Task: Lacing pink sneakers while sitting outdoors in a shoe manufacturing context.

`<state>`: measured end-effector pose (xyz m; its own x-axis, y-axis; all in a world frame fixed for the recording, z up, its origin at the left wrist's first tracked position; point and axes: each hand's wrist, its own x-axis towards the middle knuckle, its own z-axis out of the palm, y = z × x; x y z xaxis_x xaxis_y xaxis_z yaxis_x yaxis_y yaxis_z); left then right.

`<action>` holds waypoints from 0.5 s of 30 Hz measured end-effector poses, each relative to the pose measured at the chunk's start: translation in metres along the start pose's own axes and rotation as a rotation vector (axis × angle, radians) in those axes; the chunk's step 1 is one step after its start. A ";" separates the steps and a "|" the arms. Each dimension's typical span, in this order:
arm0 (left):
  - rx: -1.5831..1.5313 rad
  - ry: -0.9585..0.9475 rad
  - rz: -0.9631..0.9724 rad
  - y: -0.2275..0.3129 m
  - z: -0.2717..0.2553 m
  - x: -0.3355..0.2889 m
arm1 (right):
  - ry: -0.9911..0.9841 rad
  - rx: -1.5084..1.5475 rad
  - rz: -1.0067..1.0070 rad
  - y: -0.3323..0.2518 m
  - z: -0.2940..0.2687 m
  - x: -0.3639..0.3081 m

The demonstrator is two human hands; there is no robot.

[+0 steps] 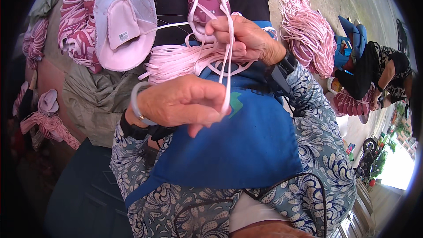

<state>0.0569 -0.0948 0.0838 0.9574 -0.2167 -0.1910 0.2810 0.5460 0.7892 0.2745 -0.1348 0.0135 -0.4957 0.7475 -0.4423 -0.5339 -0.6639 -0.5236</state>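
A pale pink shoelace [230, 48] runs from a dark pink and white shoe upper [206, 5] toward me. My left hand [183, 103] is closed on the lace near my apron, pinching its low end between thumb and fingers. Higher up, my right hand [246, 39] is closed round the same lace, just in front of the upper. The upper rests between my knees, with lacing threaded through its eyelets. Beneath my hands, a bundle of loose pink laces [176, 64] lies across my lap on the blue apron [224, 150].
At my left, a pale shoe upper [125, 22] shows its inside, beside stacked pink uppers [79, 22]. A big heap of pink laces [306, 31] lies to my right. Another person [387, 77] sits further right with pink uppers. Grey cloth [94, 101] lies at my left.
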 end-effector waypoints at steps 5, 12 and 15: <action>0.594 0.760 0.388 0.016 -0.034 -0.035 | 0.189 -0.053 -0.265 -0.043 -0.041 -0.002; -0.272 0.531 1.038 0.042 -0.121 -0.052 | -0.048 -0.221 -0.657 -0.056 -0.100 0.020; -0.263 0.408 0.942 0.044 -0.136 -0.036 | 0.131 -0.292 -0.733 -0.056 -0.101 0.016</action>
<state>0.0438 0.0473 0.0454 0.7324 0.6467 0.2129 -0.6278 0.5205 0.5787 0.3655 -0.0834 -0.0384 0.0064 0.9999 0.0155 -0.4827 0.0167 -0.8756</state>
